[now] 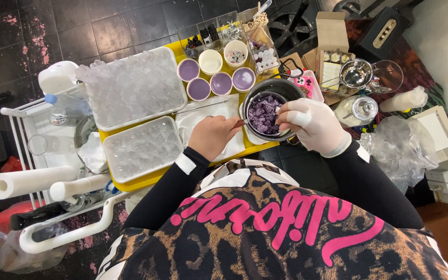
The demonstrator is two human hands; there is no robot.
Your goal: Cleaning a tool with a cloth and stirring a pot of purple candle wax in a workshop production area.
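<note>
While the yellow surface (146, 179) fills the middle of the scene, its biggest loads are two white trays of clear ice-like chunks: the larger tray (133, 88) at the far left and the smaller tray (142, 148) nearer, just in front of it. Right of the trays lies a white cloth (203, 111), and beside that stands the dark metal pot (271, 108), holding a heap of purple crushed chunks (264, 114). The right hand (315, 127), in a white glove, is clamped on the pot's near right rim, fingers curled over the edge. The left hand (212, 136), bare, is closed around a thin handle (238, 123) that reaches into the purple heap; its tip is hidden. The two hands sit apart, one on each side of the pot. Beyond the cloth, a cluster of small round cups (219, 75) stands together, four filled with pale purple and two cream-coloured. Further off, a clear compartment box (263, 49) holds small bits. To the far right, an open brown cardboard box (333, 57) with its flap raised holds a pale yellow sheet, and a pink patterned phone case (305, 84) lies between it and the pot.
</note>
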